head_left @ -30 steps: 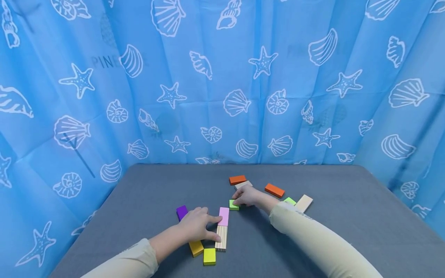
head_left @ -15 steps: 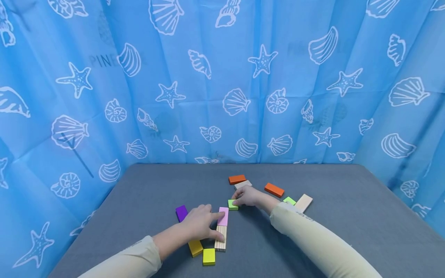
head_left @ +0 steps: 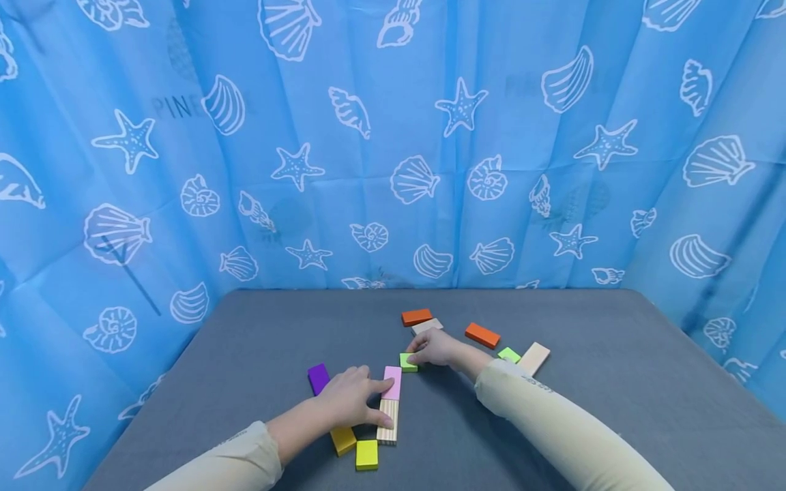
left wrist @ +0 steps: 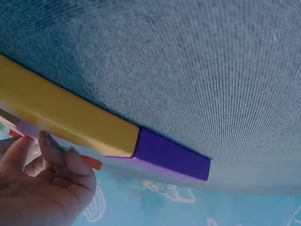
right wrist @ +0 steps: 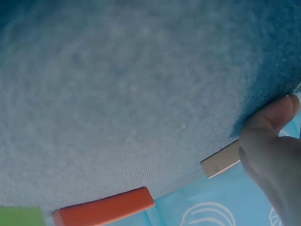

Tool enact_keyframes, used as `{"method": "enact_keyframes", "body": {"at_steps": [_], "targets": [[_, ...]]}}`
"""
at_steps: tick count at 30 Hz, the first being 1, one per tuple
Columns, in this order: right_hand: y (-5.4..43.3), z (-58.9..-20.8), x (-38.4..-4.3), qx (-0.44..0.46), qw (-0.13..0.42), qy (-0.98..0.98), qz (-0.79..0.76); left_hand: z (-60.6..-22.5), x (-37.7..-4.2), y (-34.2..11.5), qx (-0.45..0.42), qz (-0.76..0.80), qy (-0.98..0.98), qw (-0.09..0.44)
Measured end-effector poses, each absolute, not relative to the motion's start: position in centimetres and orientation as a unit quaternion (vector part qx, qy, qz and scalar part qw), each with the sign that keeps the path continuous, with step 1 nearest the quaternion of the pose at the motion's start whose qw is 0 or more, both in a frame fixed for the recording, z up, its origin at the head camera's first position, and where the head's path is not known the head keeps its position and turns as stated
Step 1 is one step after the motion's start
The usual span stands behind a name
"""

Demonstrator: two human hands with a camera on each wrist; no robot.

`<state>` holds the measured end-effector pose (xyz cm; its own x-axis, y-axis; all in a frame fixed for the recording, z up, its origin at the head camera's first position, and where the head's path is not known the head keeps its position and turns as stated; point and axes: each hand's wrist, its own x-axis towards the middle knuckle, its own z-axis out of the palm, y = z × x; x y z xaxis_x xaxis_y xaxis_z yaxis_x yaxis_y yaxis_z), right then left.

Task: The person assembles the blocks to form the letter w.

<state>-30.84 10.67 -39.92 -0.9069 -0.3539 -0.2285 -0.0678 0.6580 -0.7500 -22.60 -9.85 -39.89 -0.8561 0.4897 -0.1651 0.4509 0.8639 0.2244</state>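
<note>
In the head view, a pink block [head_left: 393, 375] and a striped wooden block [head_left: 391, 407] lie end to end in a line. My left hand [head_left: 344, 399] reaches to them from the left, index fingertip on the pink block and thumb on the striped one, both digits extended. Just beyond the pink block's far end, my right hand [head_left: 434, 348] pinches a small light green block [head_left: 406, 363] on the table. The right hand's other fingers are partly hidden. Under the left hand, a purple block [head_left: 318, 377] and a golden yellow block [head_left: 342, 441] are partly covered.
A small yellow block [head_left: 366, 455] lies nearest me. Toward the back are an orange block [head_left: 417, 317], a pale wooden block [head_left: 426, 326] and another orange block [head_left: 482, 335]. By my right sleeve lie a green block [head_left: 508, 354] and a pale plank [head_left: 533, 358].
My left index finger has shifted slightly on the pink block. The right hand and the green block keep almost the same place, while the whole head view has drifted a little.
</note>
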Motion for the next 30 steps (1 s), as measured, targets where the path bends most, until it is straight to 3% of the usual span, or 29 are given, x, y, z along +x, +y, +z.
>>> {"method": "enact_keyframes", "body": {"at_steps": [8,17,20,26,30], "targets": [[11.0,-39.7,-31.5,-0.090,0.186,0.879,-0.431,-39.9,-22.7,-9.8,0.242,0.084,0.961,0.106],[13.2,-38.9,-34.1,-0.080,0.080,0.876,-0.469,-39.7,-22.5,-9.6,0.233,0.079,0.963,0.109],[13.8,-39.0,-34.5,-0.134,0.102,0.872,-0.459,-39.8,-22.5,-9.6,0.235,0.078,0.963,0.106],[13.4,-39.2,-33.4,-0.256,0.207,0.860,-0.390,-40.0,-22.7,-9.6,0.232,0.083,0.963,0.111],[12.5,-39.5,-32.6,-0.285,0.215,0.868,-0.344,-40.1,-22.8,-9.8,0.231,0.085,0.963,0.113]]}}
